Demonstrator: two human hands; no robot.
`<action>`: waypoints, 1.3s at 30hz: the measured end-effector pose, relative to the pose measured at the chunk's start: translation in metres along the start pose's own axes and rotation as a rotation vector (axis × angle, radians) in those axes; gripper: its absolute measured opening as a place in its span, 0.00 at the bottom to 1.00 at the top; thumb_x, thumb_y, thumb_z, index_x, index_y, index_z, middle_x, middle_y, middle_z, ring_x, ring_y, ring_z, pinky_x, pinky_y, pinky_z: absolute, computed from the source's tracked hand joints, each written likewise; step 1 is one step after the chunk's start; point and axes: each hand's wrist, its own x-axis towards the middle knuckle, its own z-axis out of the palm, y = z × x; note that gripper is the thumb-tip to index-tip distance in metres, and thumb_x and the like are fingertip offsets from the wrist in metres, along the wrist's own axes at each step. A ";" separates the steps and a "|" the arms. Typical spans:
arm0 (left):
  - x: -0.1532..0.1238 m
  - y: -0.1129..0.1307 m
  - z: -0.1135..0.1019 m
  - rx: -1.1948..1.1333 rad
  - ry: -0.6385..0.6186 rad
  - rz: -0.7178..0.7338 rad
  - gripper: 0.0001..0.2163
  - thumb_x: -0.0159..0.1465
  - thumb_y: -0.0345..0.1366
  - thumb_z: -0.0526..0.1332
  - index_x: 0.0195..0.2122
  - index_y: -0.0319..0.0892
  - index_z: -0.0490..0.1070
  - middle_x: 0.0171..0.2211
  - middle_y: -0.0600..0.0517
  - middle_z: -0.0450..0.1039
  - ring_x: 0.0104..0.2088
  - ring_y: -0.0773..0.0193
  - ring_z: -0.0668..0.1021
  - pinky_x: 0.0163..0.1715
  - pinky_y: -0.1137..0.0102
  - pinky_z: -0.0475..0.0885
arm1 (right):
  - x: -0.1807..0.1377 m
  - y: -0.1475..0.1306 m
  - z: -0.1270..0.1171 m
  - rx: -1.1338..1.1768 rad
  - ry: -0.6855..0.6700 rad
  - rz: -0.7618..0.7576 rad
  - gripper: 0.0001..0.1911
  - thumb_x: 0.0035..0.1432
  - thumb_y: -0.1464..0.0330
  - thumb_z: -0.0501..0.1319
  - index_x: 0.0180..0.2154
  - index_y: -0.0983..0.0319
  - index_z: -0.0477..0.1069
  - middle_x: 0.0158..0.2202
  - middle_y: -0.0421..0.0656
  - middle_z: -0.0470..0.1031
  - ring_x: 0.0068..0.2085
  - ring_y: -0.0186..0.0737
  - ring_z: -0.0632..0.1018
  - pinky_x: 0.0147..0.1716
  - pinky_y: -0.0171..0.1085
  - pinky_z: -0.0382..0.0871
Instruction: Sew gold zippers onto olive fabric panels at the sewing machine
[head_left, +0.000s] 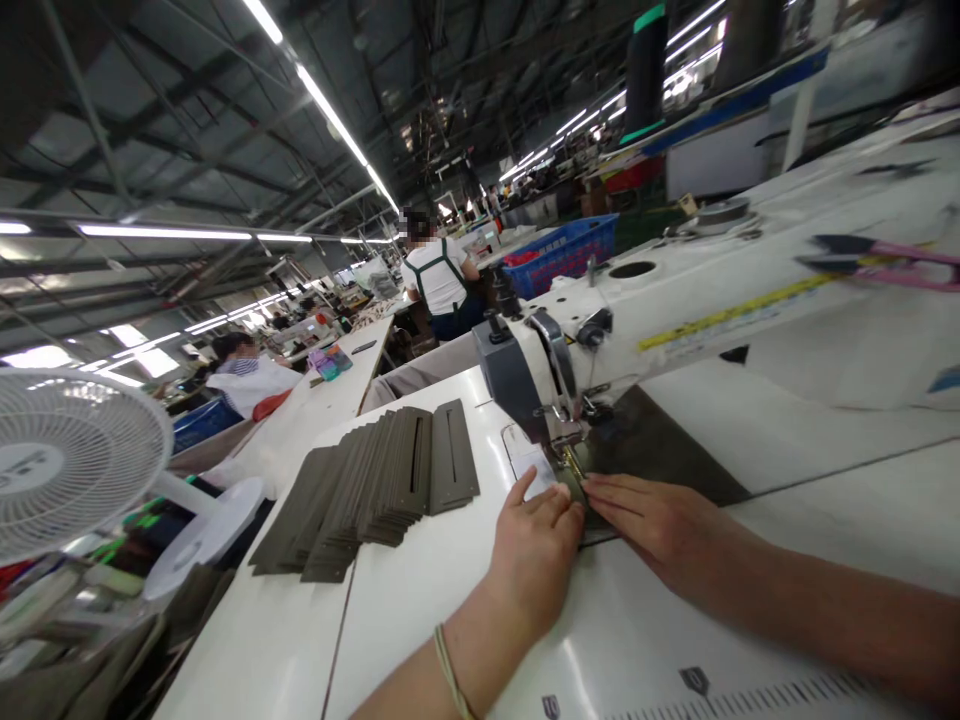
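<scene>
Both my hands rest on the white sewing table (pixel 420 600) in front of the sewing machine (pixel 600 330). My left hand (pixel 536 545) lies with its fingers together and bent, their tips pressing a dark grey fabric piece (pixel 652 450) at the needle and presser foot (pixel 568 445). My right hand (pixel 652 520) lies flat with fingers stretched out on the same fabric, just right of the needle. The fabric runs back under the machine arm.
A fanned stack of dark grey slotted fabric pieces (pixel 375 485) lies left of the machine. A white fan (pixel 71 460) stands at the left edge. Pink-handled scissors (pixel 885 260) lie on the machine top. Two co-workers (pixel 439 280) are at benches behind, by a blue crate (pixel 570 255).
</scene>
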 end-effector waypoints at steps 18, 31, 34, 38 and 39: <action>0.014 -0.027 0.015 0.030 -0.057 -0.006 0.08 0.68 0.25 0.55 0.37 0.38 0.72 0.37 0.47 0.81 0.40 0.59 0.82 0.55 0.60 0.73 | 0.012 0.019 0.020 -0.014 0.033 0.048 0.25 0.51 0.87 0.45 0.39 0.69 0.78 0.40 0.51 0.81 0.40 0.38 0.82 0.43 0.32 0.77; 0.007 -0.013 0.009 -0.145 -0.162 -0.258 0.02 0.66 0.30 0.61 0.37 0.42 0.72 0.44 0.48 0.80 0.50 0.55 0.78 0.65 0.47 0.55 | -0.001 0.017 0.026 -0.107 -0.023 -0.003 0.19 0.59 0.82 0.49 0.42 0.70 0.77 0.44 0.55 0.80 0.44 0.44 0.82 0.45 0.39 0.78; 0.010 -0.018 0.012 -0.177 -0.156 -0.245 0.02 0.66 0.30 0.62 0.34 0.42 0.72 0.42 0.49 0.80 0.49 0.57 0.79 0.66 0.50 0.54 | -0.001 0.022 0.029 -0.074 -0.046 0.000 0.21 0.57 0.83 0.49 0.43 0.67 0.77 0.45 0.53 0.80 0.45 0.43 0.81 0.46 0.38 0.77; 0.011 -0.025 0.017 -0.171 -0.135 -0.226 0.03 0.66 0.30 0.61 0.34 0.43 0.72 0.42 0.48 0.80 0.50 0.58 0.79 0.66 0.53 0.56 | 0.003 0.027 0.031 -0.017 -0.068 0.025 0.22 0.56 0.84 0.49 0.42 0.64 0.76 0.43 0.49 0.81 0.43 0.40 0.82 0.45 0.36 0.77; 0.011 -0.027 0.019 -0.172 -0.129 -0.223 0.04 0.66 0.30 0.61 0.34 0.43 0.73 0.42 0.48 0.80 0.51 0.58 0.78 0.65 0.53 0.56 | 0.004 0.028 0.031 -0.006 -0.066 0.034 0.22 0.56 0.84 0.49 0.42 0.64 0.76 0.43 0.48 0.81 0.42 0.40 0.82 0.44 0.36 0.78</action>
